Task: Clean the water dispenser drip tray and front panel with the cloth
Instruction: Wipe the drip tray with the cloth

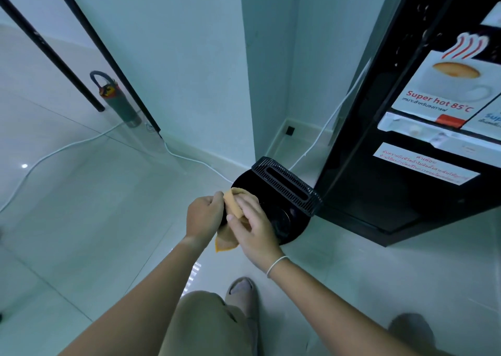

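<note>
Pale tiled floor [81, 206], white corner walls. Left hand [204, 216] curled round drip tray [282, 206] rim, holding it off the floor; right hand [252, 220] spread flat, pressing orange cloth [233, 206] onto it. Could slip from that one-handed hold under hard rubbing. Black dispenser front panel [406, 152] just beside, at right.

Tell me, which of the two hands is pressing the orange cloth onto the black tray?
The right hand, the one with the white wristband. It lies on the cloth over the drip tray; the left hand grips the tray's edge.
</note>
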`<state>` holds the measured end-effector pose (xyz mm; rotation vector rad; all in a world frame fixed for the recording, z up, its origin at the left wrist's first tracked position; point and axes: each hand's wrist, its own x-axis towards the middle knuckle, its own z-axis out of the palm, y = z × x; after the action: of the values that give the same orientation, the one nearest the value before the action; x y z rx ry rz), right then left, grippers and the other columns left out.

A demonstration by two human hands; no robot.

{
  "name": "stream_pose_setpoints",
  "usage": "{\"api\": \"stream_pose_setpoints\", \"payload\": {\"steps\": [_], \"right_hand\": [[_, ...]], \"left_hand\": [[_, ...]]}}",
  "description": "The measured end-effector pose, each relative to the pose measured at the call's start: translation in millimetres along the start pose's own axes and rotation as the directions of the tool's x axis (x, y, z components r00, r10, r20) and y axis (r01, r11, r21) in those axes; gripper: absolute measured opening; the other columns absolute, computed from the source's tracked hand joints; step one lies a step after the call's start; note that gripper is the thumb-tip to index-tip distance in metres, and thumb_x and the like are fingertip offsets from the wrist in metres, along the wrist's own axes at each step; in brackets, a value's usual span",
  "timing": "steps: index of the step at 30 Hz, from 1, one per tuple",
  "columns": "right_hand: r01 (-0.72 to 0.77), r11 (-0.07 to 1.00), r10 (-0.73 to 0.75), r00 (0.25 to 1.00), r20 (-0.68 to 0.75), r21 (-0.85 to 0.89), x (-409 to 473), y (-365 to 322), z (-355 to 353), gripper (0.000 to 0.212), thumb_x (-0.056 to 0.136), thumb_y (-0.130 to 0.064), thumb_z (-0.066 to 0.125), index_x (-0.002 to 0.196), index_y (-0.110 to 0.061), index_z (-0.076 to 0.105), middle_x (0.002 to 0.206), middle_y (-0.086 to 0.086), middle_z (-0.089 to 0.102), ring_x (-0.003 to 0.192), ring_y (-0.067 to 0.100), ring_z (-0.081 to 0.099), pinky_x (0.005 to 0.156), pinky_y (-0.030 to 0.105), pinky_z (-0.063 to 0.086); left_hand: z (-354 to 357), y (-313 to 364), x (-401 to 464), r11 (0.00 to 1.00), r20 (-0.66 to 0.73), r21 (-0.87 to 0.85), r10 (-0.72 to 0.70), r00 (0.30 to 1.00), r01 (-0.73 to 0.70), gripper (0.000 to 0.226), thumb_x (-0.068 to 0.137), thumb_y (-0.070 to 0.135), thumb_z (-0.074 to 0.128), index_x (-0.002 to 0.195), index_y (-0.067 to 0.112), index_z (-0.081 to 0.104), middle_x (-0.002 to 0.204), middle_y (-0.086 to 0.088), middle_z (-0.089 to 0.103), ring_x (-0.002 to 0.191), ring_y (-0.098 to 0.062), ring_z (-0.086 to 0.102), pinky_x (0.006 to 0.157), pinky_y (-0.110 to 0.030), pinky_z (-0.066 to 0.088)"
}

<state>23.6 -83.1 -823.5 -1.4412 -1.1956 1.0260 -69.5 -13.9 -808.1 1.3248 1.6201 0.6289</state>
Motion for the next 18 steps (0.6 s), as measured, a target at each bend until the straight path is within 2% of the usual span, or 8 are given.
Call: {"api": "stream_pose_setpoints", "payload": {"steps": [3, 7, 10, 11, 13, 15, 18], "right_hand": [[-0.016, 0.999, 0.016, 1.000, -0.012, -0.029, 5.8, 3.3, 1.0, 0.046, 0.094, -0.018, 0.042, 0.139, -0.013, 0.038, 0.137, -0.013, 0.034, 0.134, 0.006, 0.030, 0.103, 0.002, 0.018], [-0.136, 0.986, 0.127, 0.987, -0.095, -0.095, 22.7, 16.6, -18.6, 0.044, 0.098, -0.016, 0.037, 0.141, -0.012, 0.034, 0.147, 0.001, 0.035, 0.136, 0.012, 0.027, 0.100, 0.007, 0.015], [-0.180, 0.964, 0.154, 0.978, -0.141, -0.194, 30.6, 32.5, -39.5, 0.044, 0.098, -0.017, 0.036, 0.141, -0.011, 0.035, 0.147, 0.004, 0.036, 0.138, 0.018, 0.028, 0.111, 0.022, 0.020], [-0.205, 0.955, 0.172, 0.972, -0.160, -0.214, 33.5, 36.2, -46.8, 0.045, 0.098, -0.018, 0.035, 0.142, -0.012, 0.034, 0.148, 0.004, 0.035, 0.138, 0.018, 0.027, 0.114, 0.027, 0.020], [-0.249, 0.943, 0.207, 0.958, -0.197, -0.221, 38.4, 38.5, -59.1, 0.045, 0.098, -0.019, 0.034, 0.142, -0.015, 0.034, 0.149, 0.002, 0.033, 0.138, 0.018, 0.027, 0.115, 0.032, 0.021], [-0.256, 0.943, 0.204, 0.950, -0.238, -0.211, 41.4, 34.9, -64.5, 0.043, 0.097, -0.017, 0.035, 0.140, -0.015, 0.038, 0.148, 0.001, 0.036, 0.138, 0.018, 0.028, 0.115, 0.029, 0.020], [-0.149, 0.956, 0.080, 0.961, -0.266, -0.252, 38.7, 21.9, -53.2, 0.040, 0.095, -0.009, 0.039, 0.134, -0.008, 0.046, 0.142, 0.004, 0.044, 0.136, 0.020, 0.032, 0.110, 0.017, 0.017]], "left_hand": [[-7.5, 3.4, -1.3, 0.999, -0.036, -0.033, -0.029, 0.999, 0.028, 0.035, 0.080, 0.016, 0.044, 0.051, 0.013, 0.026, 0.055, -0.004, 0.023, 0.052, -0.019, 0.024, 0.042, -0.019, 0.031], [-18.1, 20.4, -1.4, 0.994, 0.001, -0.097, -0.054, 0.999, 0.054, 0.019, 0.066, 0.026, 0.042, 0.063, 0.007, 0.044, 0.067, -0.011, 0.031, 0.058, -0.023, 0.037, 0.047, -0.030, 0.050], [-23.3, 30.4, 4.5, 0.982, 0.032, -0.167, -0.082, 0.996, 0.086, 0.017, 0.066, 0.025, 0.043, 0.070, 0.009, 0.049, 0.070, -0.010, 0.036, 0.062, -0.024, 0.040, 0.047, -0.031, 0.054], [-24.2, 31.9, 6.6, 0.979, 0.032, -0.188, -0.079, 0.996, 0.084, 0.015, 0.072, 0.023, 0.044, 0.070, 0.009, 0.049, 0.069, -0.010, 0.036, 0.061, -0.024, 0.042, 0.046, -0.027, 0.054], [-23.9, 31.8, 9.6, 0.983, -0.005, -0.168, -0.069, 0.998, 0.067, 0.027, 0.087, 0.020, 0.044, 0.063, 0.009, 0.043, 0.062, -0.007, 0.039, 0.057, -0.025, 0.041, 0.040, -0.015, 0.045], [-20.4, 31.5, 10.1, 0.983, -0.027, -0.173, -0.070, 0.997, 0.064, 0.032, 0.093, 0.019, 0.042, 0.062, 0.009, 0.042, 0.062, -0.007, 0.041, 0.056, -0.022, 0.041, 0.043, -0.017, 0.043], [-12.7, 37.9, 5.8, 0.977, -0.021, -0.202, -0.071, 0.997, 0.066, 0.013, 0.079, 0.016, 0.045, 0.069, 0.008, 0.046, 0.068, -0.011, 0.031, 0.063, -0.023, 0.037, 0.056, -0.033, 0.047]]}}
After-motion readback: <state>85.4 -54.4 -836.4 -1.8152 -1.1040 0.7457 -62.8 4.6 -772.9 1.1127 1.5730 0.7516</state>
